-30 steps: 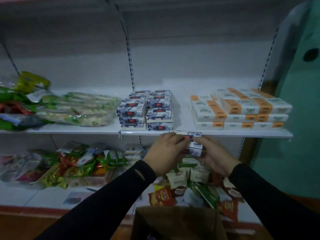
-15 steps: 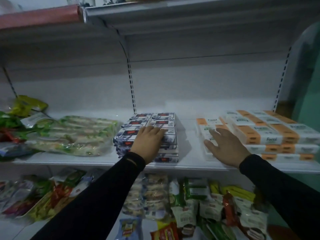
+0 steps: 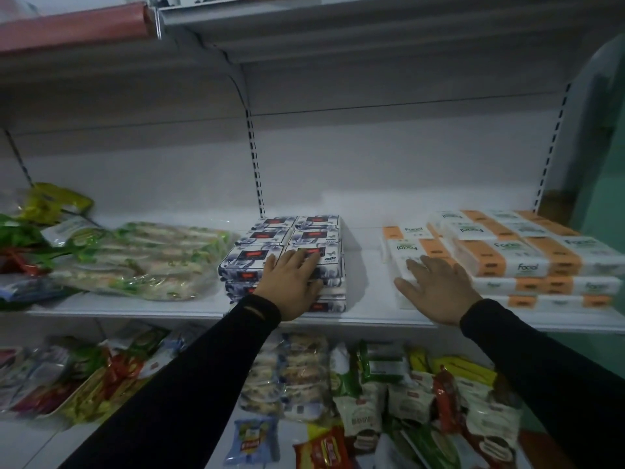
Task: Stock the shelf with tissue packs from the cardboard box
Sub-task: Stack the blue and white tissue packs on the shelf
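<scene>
On the white shelf, taking the blue-and-white tissue pack stack as the landmark, clear bags of green-wrapped snacks are lying to its left, with a yellow-green pouch sitting farther left against the back wall. The stack itself is standing near the middle of the shelf, just right of the slotted upright, built of packs laid two across and several layers high. The left hand is resting flat on the stack's front right top pack, fingers straight and spread over the red label, palm hanging over the front face; it is gripping nothing. To the right of the stack, across a bare strip of shelf, the right hand is lying open with fingers fanned, pressing against the near left corner of the orange-and-white facial tissue packs, which are piled in layers out to the shelf's right end. Below the stack, the lower shelf is holding mixed snack packets in green, red and yellow wrappers. Both black sleeves are reaching up from the bottom edge. The cardboard box is not showing in this view.
</scene>
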`<state>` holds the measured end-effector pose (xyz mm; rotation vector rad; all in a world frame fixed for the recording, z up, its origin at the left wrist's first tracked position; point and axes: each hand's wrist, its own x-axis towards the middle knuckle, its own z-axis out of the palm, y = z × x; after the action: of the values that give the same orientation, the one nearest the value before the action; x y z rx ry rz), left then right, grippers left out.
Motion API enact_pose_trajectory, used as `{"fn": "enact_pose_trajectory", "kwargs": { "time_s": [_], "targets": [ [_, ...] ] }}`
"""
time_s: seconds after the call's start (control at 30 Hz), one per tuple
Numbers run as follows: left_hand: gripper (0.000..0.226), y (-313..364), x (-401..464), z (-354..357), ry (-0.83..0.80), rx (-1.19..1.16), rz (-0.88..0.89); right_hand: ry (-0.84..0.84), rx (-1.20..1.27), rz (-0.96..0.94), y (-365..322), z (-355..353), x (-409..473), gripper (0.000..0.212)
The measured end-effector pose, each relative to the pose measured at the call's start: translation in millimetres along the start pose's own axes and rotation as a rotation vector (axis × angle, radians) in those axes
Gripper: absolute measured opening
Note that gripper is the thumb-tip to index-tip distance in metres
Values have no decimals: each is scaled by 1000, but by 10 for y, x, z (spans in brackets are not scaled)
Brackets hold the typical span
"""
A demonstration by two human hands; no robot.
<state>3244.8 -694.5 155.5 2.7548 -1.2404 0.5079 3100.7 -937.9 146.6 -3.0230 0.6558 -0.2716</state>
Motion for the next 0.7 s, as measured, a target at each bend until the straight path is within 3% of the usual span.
{"fn": "enact_pose_trajectory", "kwargs": {
  "time_s": [0.17, 0.37, 0.5, 0.7],
  "targets": [
    [57, 42, -115, -133, 78, -49, 33, 160, 101, -81, -75, -194, -201, 61],
    [56, 215, -681, -227, 141, -279, 10, 135, 305, -164, -244, -123, -694, 63],
    [58, 365, -1267, -20, -10, -476, -92, -2, 367, -183, -362, 175, -1089, 65],
    [59, 444, -2061, 872, -220, -502, -190, -171, 367, -170, -413, 1045, -1667, 68]
  ]
}}
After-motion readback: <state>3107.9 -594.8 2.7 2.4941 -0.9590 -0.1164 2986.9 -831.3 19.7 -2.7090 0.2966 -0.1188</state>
